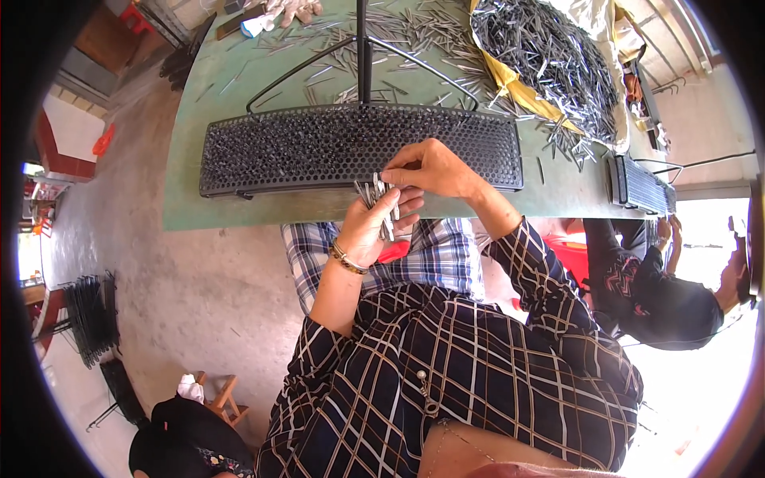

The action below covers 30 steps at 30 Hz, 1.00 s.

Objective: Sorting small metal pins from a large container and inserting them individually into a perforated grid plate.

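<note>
My left hand (368, 227), with a bracelet at the wrist, is closed round a small bunch of thin grey metal strips (386, 226); their ends stick out above the thumb and below the palm. Just above it, my right hand (437, 169) has thumb and forefinger pinched at the upper end of one strip in the bunch. Beyond both hands a long black rack (490, 151) full of round holes lies along the table's near edge. Small pieces crowd its left and middle part, while bare holes show at the right end. A black metal frame (365, 72) rises behind it.
Loose strips (430, 40) lie scattered over the green table (191, 151). A large heap of strips (550, 68) fills an open sack at the far right. Another rack (641, 187) stands at the right, by a co-worker (669, 299). Gloves (291, 11) lie at the far left.
</note>
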Available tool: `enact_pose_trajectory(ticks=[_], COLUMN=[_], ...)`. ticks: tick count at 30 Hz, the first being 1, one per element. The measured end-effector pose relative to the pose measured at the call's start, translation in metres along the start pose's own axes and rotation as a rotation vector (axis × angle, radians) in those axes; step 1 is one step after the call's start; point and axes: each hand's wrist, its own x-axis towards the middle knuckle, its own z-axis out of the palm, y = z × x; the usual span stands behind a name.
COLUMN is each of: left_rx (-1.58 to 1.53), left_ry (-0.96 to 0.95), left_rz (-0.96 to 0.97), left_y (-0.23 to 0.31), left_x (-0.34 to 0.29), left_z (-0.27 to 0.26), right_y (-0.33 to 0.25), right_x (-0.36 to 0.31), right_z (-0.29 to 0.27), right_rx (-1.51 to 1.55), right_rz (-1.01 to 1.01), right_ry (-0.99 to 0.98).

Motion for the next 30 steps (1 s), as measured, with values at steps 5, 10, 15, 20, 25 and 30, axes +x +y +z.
enact_pose_trajectory(ticks=[5, 10, 15, 20, 25, 30], left_rx=[0.070, 0.088, 0.118, 0.311, 0.365, 0.422], left_ry=[-0.005, 0.087, 0.131, 0.232, 0.260, 0.300], left_rz=[-0.001, 0.019, 0.070, 0.105, 0.184, 0.229], left_y=[-0.003, -0.009, -0.009, -0.011, -0.016, -0.020], left_x=[0.001, 0.006, 0.007, 0.007, 0.010, 0.013], left_z=[0.004, -0.001, 0.006, 0.006, 0.006, 0.007], right_y=[0.006, 0.009, 0.013, 0.015, 0.020, 0.020], right_x=[-0.006, -0.007, -0.008, -0.008, -0.008, -0.010], right_z=[-0.001, 0.002, 0.003, 0.005, 0.003, 0.005], right_rx=[0.168, 0.234, 0.342, 0.213, 0.196, 0.233], right_rz=[0.127, 0.154, 0.166, 0.140, 0.106, 0.111], right_ry=[-0.014, 0.034, 0.093, 0.114, 0.096, 0.100])
